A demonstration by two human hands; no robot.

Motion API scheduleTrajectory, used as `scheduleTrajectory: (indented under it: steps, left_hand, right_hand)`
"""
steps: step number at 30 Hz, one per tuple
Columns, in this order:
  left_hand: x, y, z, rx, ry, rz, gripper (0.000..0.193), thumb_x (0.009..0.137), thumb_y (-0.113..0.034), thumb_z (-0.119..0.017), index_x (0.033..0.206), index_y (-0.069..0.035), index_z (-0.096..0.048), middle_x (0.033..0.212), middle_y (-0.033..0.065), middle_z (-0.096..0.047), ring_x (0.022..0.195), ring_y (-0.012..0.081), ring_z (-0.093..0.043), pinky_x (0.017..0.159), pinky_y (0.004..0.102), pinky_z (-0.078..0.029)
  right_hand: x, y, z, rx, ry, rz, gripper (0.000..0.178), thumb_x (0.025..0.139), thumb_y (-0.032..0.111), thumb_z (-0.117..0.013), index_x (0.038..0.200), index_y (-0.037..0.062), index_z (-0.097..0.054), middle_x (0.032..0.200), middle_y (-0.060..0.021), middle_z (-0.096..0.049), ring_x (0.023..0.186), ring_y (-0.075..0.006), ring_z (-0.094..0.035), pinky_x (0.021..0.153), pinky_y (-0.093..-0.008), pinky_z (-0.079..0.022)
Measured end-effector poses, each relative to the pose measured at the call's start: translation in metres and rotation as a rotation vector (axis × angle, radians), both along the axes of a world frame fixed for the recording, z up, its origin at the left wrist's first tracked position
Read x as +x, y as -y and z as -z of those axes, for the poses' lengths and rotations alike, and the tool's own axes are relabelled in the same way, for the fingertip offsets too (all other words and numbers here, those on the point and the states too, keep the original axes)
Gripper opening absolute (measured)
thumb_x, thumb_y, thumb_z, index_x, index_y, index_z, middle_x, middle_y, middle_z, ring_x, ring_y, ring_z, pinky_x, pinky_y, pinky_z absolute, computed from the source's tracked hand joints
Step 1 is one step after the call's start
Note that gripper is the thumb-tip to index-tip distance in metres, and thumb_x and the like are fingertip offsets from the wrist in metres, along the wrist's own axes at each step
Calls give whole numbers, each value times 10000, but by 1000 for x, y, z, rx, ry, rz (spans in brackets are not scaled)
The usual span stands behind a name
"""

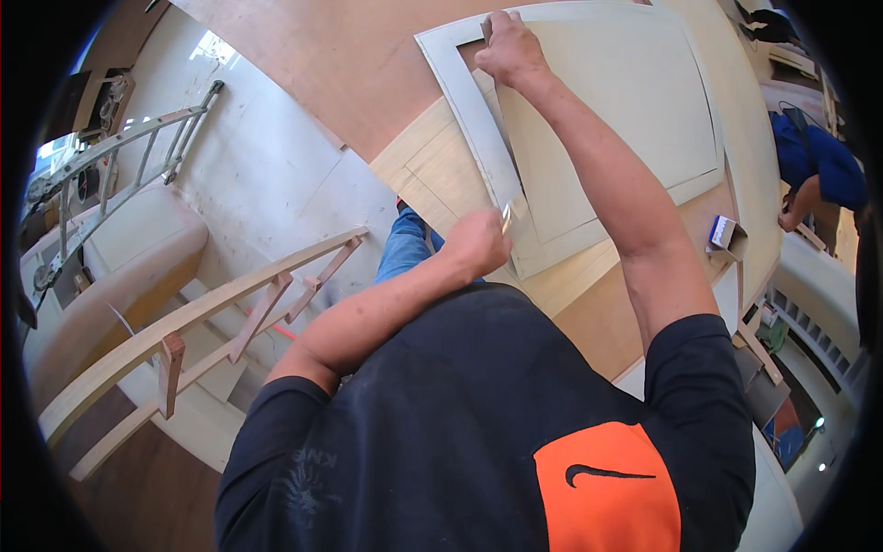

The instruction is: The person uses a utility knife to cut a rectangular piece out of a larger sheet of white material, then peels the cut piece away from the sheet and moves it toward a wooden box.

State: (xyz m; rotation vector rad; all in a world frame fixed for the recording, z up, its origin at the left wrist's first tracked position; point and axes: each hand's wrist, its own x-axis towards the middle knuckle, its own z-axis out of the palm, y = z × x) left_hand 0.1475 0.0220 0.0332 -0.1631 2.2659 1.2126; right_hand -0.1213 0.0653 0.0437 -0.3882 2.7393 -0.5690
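Observation:
A white board [478, 115] lies on the workbench in front of me, with slits along its inner outline. These set off a large cream inner panel [616, 101] from the border, and the gap is widest at the upper left. My right hand [510, 53] is closed at that corner, fingers bent over the panel's edge; the fingertips are partly hidden. My left hand [480, 243] is a fist near the board's lower left corner. From it sticks the shiny tip of a small knife-like tool [506, 217], close to the border strip; the handle is hidden.
Pale plywood [432, 156] lies under the board. A small blue-and-white box [725, 235] stands at the bench's right side. Left of me are a curved wooden frame [221, 308] and a metal ladder [138, 147]. A co-worker in blue [814, 161] bends over at the far right.

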Motion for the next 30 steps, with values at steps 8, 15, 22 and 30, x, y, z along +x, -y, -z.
scheduleTrajectory:
  steps: [8, 15, 22, 30]
  left_hand:
    - [8, 5, 6, 133, 67, 118, 288, 787, -186, -644, 898, 79, -616, 813, 322, -632, 808, 483, -629, 744, 505, -492]
    - [8, 3, 12, 189, 105, 103, 301, 798, -173, -666, 933, 88, -600, 730, 246, -632, 672, 332, -653, 653, 428, -510]
    - [-3, 16, -2, 424, 301, -505, 285, 830, -169, -696, 949, 69, -594, 716, 112, -638, 545, 158, -634, 497, 318, -509]
    - [15, 37, 1, -390, -242, -63, 316, 881, -206, -639, 1075, 30, -559, 846, 262, -662, 854, 467, -644, 760, 503, -505]
  right_hand:
    - [-10, 8, 6, -84, -24, 43, 385, 728, 98, -655, 1093, 12, -569, 1114, -269, -623, 1054, -406, -634, 924, -441, -525]
    - [-2, 4, 14, -120, -55, 110, 383, 729, 106, -659, 1090, 19, -564, 1107, -272, -621, 1040, -410, -639, 912, -438, -530]
    - [73, -67, 26, -275, -338, 77, 823, 783, 402, -774, 1412, -16, -447, 1513, -327, -338, 1306, -421, -492, 1065, -428, -436]
    - [273, -179, 53, 167, -159, 319, 856, 888, 519, -632, 1538, 64, -310, 1623, -218, -190, 1516, -375, -136, 1196, -584, -124]
